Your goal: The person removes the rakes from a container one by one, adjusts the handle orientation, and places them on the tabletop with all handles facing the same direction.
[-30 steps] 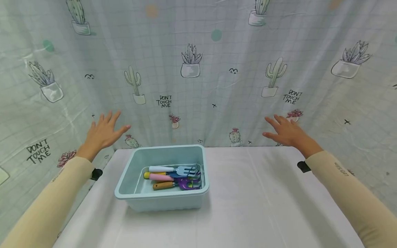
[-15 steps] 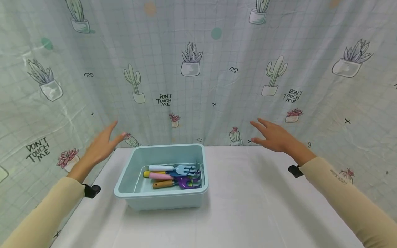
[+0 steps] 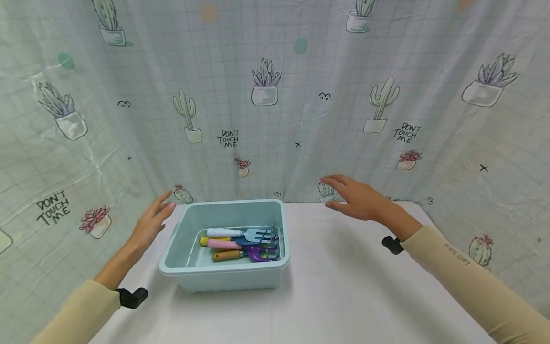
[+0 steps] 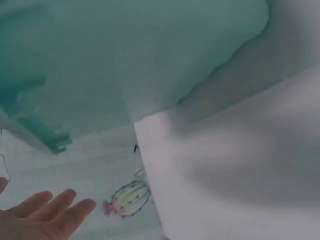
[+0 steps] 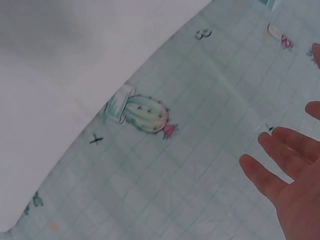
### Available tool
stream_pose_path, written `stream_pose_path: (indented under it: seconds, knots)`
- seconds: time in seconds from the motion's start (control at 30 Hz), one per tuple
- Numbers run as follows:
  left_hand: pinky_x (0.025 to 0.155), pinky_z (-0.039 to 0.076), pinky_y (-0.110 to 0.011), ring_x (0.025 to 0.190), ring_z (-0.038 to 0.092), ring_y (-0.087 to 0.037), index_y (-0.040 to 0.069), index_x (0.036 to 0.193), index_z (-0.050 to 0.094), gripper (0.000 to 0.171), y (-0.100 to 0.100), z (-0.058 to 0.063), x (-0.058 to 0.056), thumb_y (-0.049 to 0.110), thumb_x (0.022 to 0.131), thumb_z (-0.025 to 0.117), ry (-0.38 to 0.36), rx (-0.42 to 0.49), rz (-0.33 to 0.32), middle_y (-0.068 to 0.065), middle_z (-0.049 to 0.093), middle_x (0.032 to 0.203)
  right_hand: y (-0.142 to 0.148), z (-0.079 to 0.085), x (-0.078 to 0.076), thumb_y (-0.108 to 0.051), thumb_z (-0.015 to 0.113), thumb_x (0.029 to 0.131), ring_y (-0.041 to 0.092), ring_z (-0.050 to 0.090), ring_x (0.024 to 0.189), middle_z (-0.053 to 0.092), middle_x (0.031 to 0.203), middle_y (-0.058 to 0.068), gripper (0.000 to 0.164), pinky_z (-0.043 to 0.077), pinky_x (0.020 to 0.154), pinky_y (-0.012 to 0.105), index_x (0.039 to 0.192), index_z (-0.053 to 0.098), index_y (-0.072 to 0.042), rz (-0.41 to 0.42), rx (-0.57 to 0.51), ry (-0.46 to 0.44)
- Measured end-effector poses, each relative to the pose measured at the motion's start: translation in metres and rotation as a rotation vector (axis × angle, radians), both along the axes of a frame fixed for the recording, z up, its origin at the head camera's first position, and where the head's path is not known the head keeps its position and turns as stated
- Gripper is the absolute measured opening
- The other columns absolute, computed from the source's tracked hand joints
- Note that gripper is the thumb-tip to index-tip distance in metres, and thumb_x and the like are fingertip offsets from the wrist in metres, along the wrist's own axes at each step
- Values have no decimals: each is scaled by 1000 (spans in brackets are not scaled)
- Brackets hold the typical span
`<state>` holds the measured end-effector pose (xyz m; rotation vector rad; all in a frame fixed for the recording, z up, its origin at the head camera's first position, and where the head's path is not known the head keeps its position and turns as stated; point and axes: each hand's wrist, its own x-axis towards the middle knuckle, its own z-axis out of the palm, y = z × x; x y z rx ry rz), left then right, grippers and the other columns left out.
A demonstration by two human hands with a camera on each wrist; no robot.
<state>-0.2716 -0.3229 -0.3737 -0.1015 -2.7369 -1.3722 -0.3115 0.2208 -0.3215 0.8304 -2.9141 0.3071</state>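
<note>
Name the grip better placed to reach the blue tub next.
Probably the left grip: in the head view it is close beside the blue tub, which also looms large in its wrist view. The right grip has a wider gap to cross.

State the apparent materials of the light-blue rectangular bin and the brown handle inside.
Light-blue rectangular bin: probably moulded plastic, satin finish, given its rounded corners and flared rim. Brown rod-shaped handle: possibly wood, smooth-looking, judging by colour; any grain is too small to see.
</note>
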Motion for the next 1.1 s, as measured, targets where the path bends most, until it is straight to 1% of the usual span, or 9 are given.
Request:
stream_pose_path:
  seconds: [0.1, 0.2, 0.4, 0.5, 0.7, 0.83, 0.93, 1.1]
  knots:
    - [113, 30, -76, 150, 30, -57, 22, 168, 6, 74, 4, -9, 5, 55, 109, 37, -33, 77, -15, -32, 21, 167, -11, -1, 4, -47, 62, 101, 42, 44, 148, 37, 166, 14, 72, 42, 113, 65, 163, 33, -24, 25, -14, -1]
    - [113, 30, -77, 151, 27, -57, 23, 168, 6, 75, 9, -17, 10, 57, 108, 37, -66, 129, -21, -30, 20, 168, -21, 0, 7, -48, 63, 101, 42, 45, 147, 39, 165, 13, 72, 44, 111, 65, 162, 34, -25, 41, -24, -10]
    - [115, 22, -79, 155, 18, -55, 27, 168, 6, 75, 15, -28, 17, 60, 108, 36, -133, 202, -29, -23, 13, 172, -38, -3, 12, -46, 64, 101, 37, 52, 142, 44, 161, 8, 70, 48, 109, 60, 162, 36, -25, 97, -50, -30]
    - [118, 19, -77, 157, 16, -53, 27, 168, 7, 75, 16, -32, 19, 60, 108, 35, -140, 243, -38, -21, 11, 173, -46, -4, 14, -46, 63, 101, 35, 54, 140, 45, 160, 8, 70, 49, 109, 58, 162, 35, -25, 134, -61, -58]
    - [121, 16, -74, 159, 7, -49, 29, 168, 4, 71, 19, -38, 18, 62, 109, 24, -154, 252, -56, -14, 0, 176, -62, -4, 16, -50, 61, 102, 32, 57, 137, 46, 159, 7, 69, 51, 107, 57, 162, 35, -28, 174, -57, -88]
    - [121, 16, -73, 160, 6, -48, 29, 168, 3, 68, 21, -41, 18, 59, 110, 22, -166, 262, -50, -12, -1, 176, -74, -4, 16, -51, 60, 101, 32, 56, 139, 46, 159, 7, 69, 52, 107, 56, 162, 36, -28, 199, -54, -95]
    - [122, 15, -72, 160, 3, -47, 31, 168, 1, 66, 21, -43, 19, 57, 110, 20, -203, 274, -52, -10, -4, 176, -84, -3, 15, -49, 61, 101, 32, 55, 139, 47, 159, 7, 69, 52, 106, 57, 162, 36, -28, 209, -57, -110]
    - [123, 13, -72, 161, -3, -46, 37, 166, -4, 62, 18, -47, 17, 55, 111, 18, -272, 292, -75, -7, -12, 176, -101, 1, 13, -47, 62, 101, 31, 55, 140, 50, 157, 6, 67, 52, 108, 55, 161, 38, -28, 230, -50, -126]
